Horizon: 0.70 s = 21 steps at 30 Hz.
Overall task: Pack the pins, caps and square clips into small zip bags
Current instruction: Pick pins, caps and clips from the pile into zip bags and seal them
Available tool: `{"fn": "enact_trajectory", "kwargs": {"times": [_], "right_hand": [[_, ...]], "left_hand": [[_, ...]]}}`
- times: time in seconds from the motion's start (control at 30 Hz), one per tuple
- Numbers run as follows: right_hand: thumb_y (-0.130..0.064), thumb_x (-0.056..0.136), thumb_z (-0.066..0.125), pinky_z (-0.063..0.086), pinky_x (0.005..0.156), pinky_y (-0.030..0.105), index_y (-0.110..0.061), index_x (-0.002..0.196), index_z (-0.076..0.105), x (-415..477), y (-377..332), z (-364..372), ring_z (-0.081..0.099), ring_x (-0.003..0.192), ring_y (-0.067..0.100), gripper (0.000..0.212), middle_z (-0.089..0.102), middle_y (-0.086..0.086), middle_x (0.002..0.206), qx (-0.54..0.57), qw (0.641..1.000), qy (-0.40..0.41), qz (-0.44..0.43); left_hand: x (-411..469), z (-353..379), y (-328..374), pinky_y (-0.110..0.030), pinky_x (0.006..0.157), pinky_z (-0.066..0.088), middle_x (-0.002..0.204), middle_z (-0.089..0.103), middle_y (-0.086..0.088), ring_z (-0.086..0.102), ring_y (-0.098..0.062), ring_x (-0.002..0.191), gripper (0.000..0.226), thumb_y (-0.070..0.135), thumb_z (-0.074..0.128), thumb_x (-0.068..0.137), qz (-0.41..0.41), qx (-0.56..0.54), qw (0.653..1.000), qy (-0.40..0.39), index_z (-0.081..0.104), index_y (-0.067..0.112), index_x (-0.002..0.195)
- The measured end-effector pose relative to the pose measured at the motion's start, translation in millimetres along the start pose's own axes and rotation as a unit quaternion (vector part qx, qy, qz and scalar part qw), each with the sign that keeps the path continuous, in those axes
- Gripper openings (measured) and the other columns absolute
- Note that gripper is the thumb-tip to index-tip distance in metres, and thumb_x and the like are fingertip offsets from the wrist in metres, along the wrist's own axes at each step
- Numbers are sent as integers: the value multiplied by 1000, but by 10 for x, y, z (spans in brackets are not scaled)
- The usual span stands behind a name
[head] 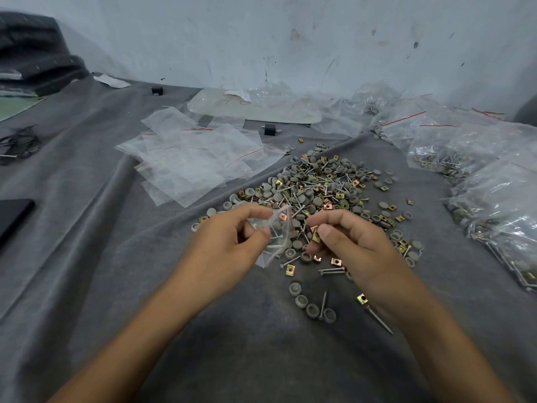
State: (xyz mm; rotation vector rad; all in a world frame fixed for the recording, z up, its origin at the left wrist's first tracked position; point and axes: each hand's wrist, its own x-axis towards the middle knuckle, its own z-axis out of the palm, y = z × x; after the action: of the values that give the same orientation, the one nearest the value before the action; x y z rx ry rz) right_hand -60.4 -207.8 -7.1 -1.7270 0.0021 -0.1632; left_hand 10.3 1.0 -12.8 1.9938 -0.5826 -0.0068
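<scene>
Left grip (229,239) pinches a small zip bag (277,228) between thumb and fingertips, holding it just above the grey cloth (116,257) that covers the surface; through the clear plastic a coppery clip and a few pins show, so the bag looks partly filled. Right grip (348,242) is closed narrow on a brass square clip (315,234), thumb on top and fingers curled beneath; whether more pieces sit in that palm I cannot tell.

The relation that matters: the bag lies at 9 o'clock from the held clip, very near but not touching; its long axis runs roughly from 12 to 6 o'clock; its red zip line runs down the edge at 3 o'clock, so the mouth seems to face the right grip. Judging from this, the clip needs only a short move toward 9 o'clock to go in, and the right hand is the one placed to do it while the left keeps the mouth open; how wide the mouth gapes is not clear.

The pile (319,184) of pins, caps and clips spreads at 12 to 1 o'clock from the hands; loose caps (312,308) and a pin (379,319) lie at 5 o'clock. Empty zip bags (191,164) are fanned out at 10 o'clock; filled bags (499,196) are heaped at 3 o'clock. Much of the pile remains, so the packing appears far from done.
</scene>
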Motion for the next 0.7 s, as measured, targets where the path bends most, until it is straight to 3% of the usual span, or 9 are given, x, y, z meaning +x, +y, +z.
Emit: {"fn": "enact_trajectory", "kwargs": {"times": [0.2,0.37,0.7], "right_hand": [[-12,102,55,55,77,19,-28,108,75,-7,-24,31,73,96,16,27,78,2,96,48,998,-30,3],[-21,94,58,56,80,24,-33,111,76,-4,-8,51,67,90,13,27,75,8,104,45,998,-50,-5],[-9,98,57,54,74,22,-29,103,75,-12,22,143,68,88,11,27,76,7,105,112,992,-58,23]], "left_hand": [[0,22,-15,-52,74,56,64,64,7,66,-17,68,21,26,64,98,-5,-1,1000,2,65,46,106],[7,30,-29,-53,72,57,65,65,6,66,-16,67,24,26,64,99,1,6,1000,0,64,49,104],[9,26,-34,-44,70,57,64,65,9,63,-9,64,21,26,64,98,5,6,1000,-4,63,45,108]]}}
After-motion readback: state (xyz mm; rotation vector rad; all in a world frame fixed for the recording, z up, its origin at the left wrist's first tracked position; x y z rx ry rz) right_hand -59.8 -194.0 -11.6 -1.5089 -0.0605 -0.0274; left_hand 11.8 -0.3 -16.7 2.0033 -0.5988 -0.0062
